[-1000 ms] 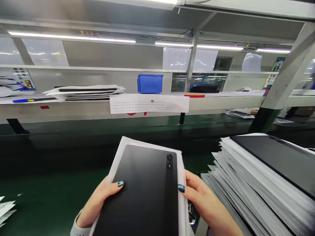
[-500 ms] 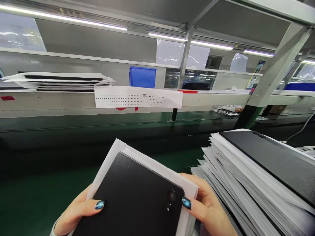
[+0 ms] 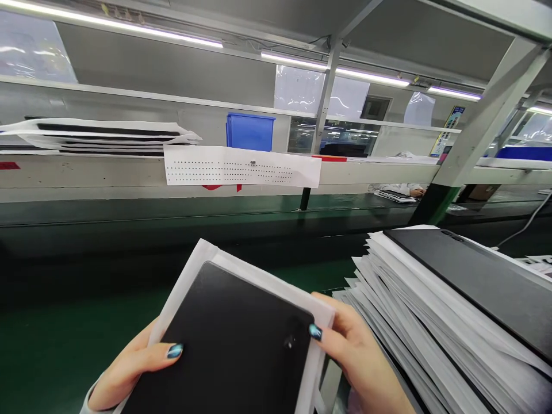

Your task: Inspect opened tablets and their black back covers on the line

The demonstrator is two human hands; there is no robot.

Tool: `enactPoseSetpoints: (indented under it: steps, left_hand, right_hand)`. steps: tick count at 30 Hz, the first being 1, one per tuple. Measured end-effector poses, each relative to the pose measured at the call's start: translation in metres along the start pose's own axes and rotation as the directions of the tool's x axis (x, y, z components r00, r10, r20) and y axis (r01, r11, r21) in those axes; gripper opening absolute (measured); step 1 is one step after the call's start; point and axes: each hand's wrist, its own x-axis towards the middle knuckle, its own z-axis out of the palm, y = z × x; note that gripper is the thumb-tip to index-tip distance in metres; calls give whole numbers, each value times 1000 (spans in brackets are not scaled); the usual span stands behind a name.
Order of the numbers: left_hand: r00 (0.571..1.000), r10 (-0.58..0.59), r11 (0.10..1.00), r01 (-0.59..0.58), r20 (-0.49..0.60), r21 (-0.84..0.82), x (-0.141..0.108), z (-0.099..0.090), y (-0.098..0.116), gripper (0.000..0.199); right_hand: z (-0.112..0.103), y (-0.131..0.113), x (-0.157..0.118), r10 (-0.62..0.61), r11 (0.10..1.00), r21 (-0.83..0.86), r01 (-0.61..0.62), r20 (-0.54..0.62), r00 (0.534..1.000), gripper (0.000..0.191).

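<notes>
Between my two hands is a flat black tablet back cover with rounded corners and a small camera area near its right corner. White paper lies under it and sticks out past its edges. My left hand grips the left edge, thumb on the black face, fingers hidden beneath. My right hand pinches the upper right corner, its thumb at the cover's edge and the fingers behind the paper. To the right stands a tall stack of white sheets with a similar black cover on top.
A green bench stretches beneath my hands. Along its back, a shelf carries another paper-interleaved pile and a blue bin. A dotted paper strip hangs from it. A slanted post rises at right; another person's hand shows beyond.
The cover and paper have shifted slightly left and up in view. My right hand has moved a little left and up with the corner; my left hand keeps its hold.
</notes>
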Motion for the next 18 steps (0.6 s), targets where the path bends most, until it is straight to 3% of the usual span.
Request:
enactPoseSetpoints:
  steps: [1, 3, 5, 6, 9, 11, 15, 18]
  left_hand:
    - [1000, 4, 1000, -4, -7, 6, 2, 1, 0, 42]
    - [999, 9, 999, -7, -50, 34, 7, 6, 1, 40]
    - [992, 31, 999, -27, -121, 40, 14, 11, 2, 28]
    - [987, 45, 999, -41, -152, 27, 19, 13, 2, 18]
    - [976, 82, 993, -97, -201, -64, 35, 16, 2, 11]
    - [964, 122, 983, -149, -237, -103, 44, 16, 1, 14]
    - [949, 173, 963, -219, -265, -154, 51, 14, -2, 18]
    - [960, 173, 960, -214, -221, -181, 51, 14, -4, 20]
  right_hand:
    - [1, 0, 6, -10, 999, -38, 10, 8, 1000, 26]
    - [4, 1, 16, -99, 985, -150, 80, -125, 987, 25]
    - [5, 4, 25, -212, 956, -259, 137, -289, 933, 30]
    - [6, 6, 29, -217, 949, -286, 132, -292, 931, 26]
    - [5, 13, 39, -2, 966, -259, -2, -17, 1000, 16]
    - [5, 20, 48, 131, 974, -204, -102, 135, 982, 25]
    - [7, 34, 66, 172, 985, -44, -167, 199, 965, 44]
    - [8, 39, 72, 161, 976, 112, -189, 218, 963, 43]
